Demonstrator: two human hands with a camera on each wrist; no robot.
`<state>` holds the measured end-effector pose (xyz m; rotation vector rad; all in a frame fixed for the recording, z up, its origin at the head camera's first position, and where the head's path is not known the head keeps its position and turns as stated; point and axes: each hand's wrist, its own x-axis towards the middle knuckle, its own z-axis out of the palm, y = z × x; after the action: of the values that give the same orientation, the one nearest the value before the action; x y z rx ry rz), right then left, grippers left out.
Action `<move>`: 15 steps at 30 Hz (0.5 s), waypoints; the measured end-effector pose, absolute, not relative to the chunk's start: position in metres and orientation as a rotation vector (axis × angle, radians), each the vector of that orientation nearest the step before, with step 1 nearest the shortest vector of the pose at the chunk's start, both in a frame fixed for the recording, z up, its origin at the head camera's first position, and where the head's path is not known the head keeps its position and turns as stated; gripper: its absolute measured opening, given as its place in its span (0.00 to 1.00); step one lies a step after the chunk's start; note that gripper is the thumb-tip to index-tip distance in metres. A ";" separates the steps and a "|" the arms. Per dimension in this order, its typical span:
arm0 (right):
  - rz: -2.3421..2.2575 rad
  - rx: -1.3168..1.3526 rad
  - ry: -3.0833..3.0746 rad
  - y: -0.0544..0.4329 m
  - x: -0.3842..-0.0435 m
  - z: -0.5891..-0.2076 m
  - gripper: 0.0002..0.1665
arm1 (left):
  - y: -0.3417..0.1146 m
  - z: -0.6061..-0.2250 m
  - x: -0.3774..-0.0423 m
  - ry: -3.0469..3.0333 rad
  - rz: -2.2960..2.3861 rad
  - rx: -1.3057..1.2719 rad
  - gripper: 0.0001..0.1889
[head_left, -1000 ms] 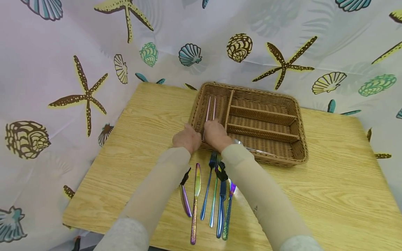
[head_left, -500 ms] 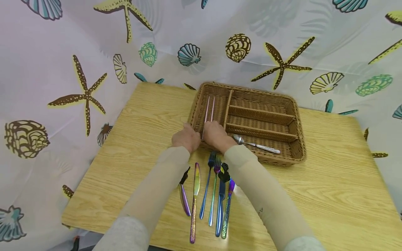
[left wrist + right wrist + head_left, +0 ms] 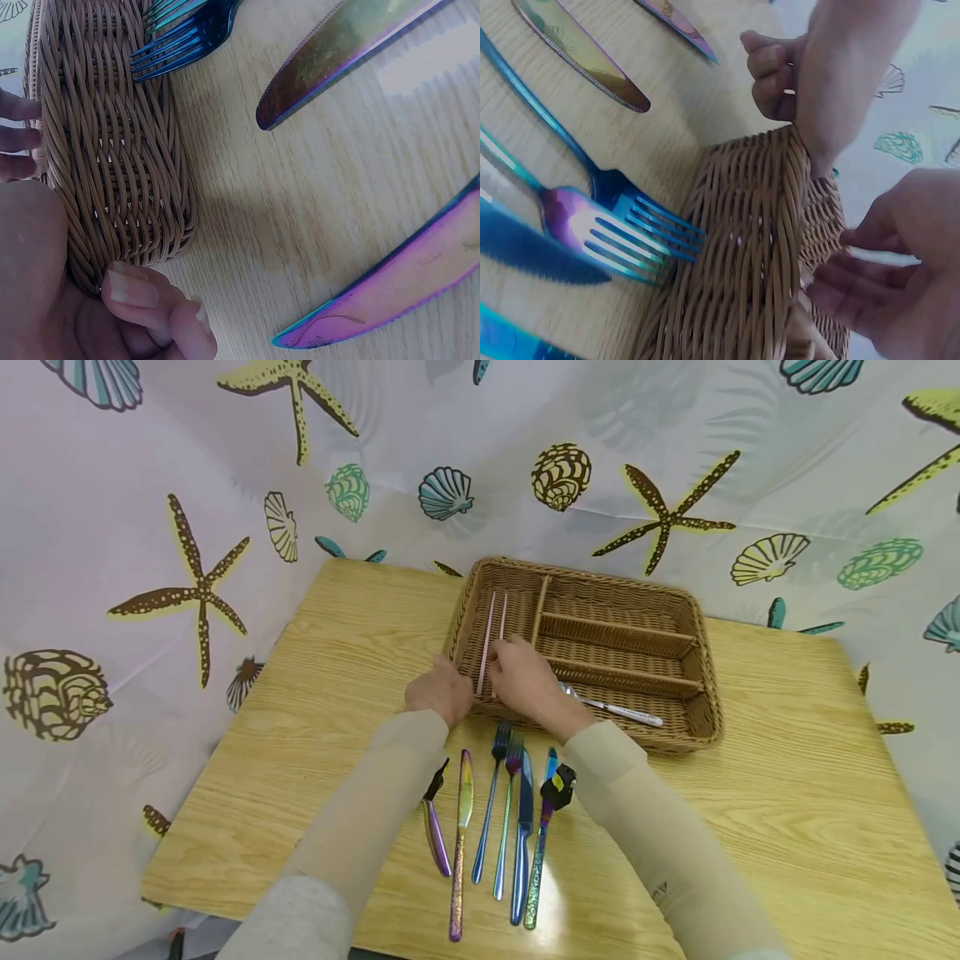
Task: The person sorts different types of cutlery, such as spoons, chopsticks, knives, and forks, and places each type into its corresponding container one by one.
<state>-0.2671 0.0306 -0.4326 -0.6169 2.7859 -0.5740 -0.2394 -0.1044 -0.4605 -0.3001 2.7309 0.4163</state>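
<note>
My left hand (image 3: pixel 440 691) grips the near-left corner of a brown wicker cutlery basket (image 3: pixel 678 745). In the left wrist view, its fingers (image 3: pixel 139 296) curl against the outside of that corner. A pair of pale pink chopsticks (image 3: pixel 486 645) lies lengthwise in the basket's left compartment. Over the near end of the right-hand chopstick is my right hand (image 3: pixel 525 678), partly covering it. Its fingers (image 3: pixel 847 292) hang loosely bent inside the near rim in the right wrist view, with a gap below the thumb. A spoon (image 3: pixel 633 715) with a patterned handle lies in the front compartment.
In front of the basket lie a blue fork (image 3: pixel 501 740), a purple-green fork (image 3: pixel 513 756), a gold-bladed knife (image 3: pixel 466 793), a blue knife (image 3: pixel 521 860) and a patterned-handled knife (image 3: pixel 536 877). A purple-handled knife (image 3: pixel 437 839) sits partly under the left forearm. A shell-print cloth (image 3: pixel 495 435) hangs behind.
My right hand has shifted slightly right, baring the whole left chopstick. The right forearm has swung rightward, uncovering more of the knives. My left hand stays on the basket corner.
</note>
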 end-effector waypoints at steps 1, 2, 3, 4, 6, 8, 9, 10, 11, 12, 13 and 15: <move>-0.599 -0.633 2.792 0.034 -0.266 -0.431 0.16 | -0.104 -0.460 -0.239 2.730 0.412 -0.299 0.33; -0.621 -0.647 2.797 0.036 -0.264 -0.430 0.16 | -0.104 -0.460 -0.239 2.727 0.411 -0.298 0.34; -0.648 -0.659 2.802 0.039 -0.262 -0.429 0.16 | -0.104 -0.460 -0.240 2.723 0.414 -0.298 0.34; -0.672 -0.669 2.807 0.042 -0.260 -0.428 0.16 | -0.104 -0.460 -0.240 2.722 0.413 -0.292 0.34; -0.706 -0.683 2.814 0.047 -0.255 -0.426 0.17 | -0.104 -0.460 -0.240 2.714 0.423 -0.290 0.34; -0.735 -0.680 2.811 0.052 -0.250 -0.426 0.17 | -0.104 -0.461 -0.240 2.708 0.439 -0.293 0.34; -0.744 -0.680 2.808 0.055 -0.247 -0.426 0.18 | -0.105 -0.462 -0.241 2.704 0.443 -0.294 0.34; -0.748 -0.678 2.805 0.057 -0.243 -0.426 0.18 | -0.105 -0.462 -0.241 2.702 0.447 -0.295 0.34; -0.751 -0.675 2.801 0.059 -0.240 -0.427 0.17 | -0.105 -0.463 -0.241 2.697 0.454 -0.298 0.34; -0.755 -0.677 2.797 0.062 -0.236 -0.427 0.16 | -0.106 -0.463 -0.241 2.693 0.459 -0.299 0.34; -0.755 -0.676 2.796 0.064 -0.233 -0.428 0.16 | -0.106 -0.464 -0.241 2.688 0.469 -0.301 0.34; -0.757 -0.681 2.796 0.070 -0.224 -0.430 0.14 | -0.106 -0.464 -0.242 2.680 0.483 -0.304 0.34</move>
<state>-0.2245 0.0698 -0.4299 -0.6807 2.7964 -0.7573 -0.2416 -0.1063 -0.4640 -0.3045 2.6796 0.4832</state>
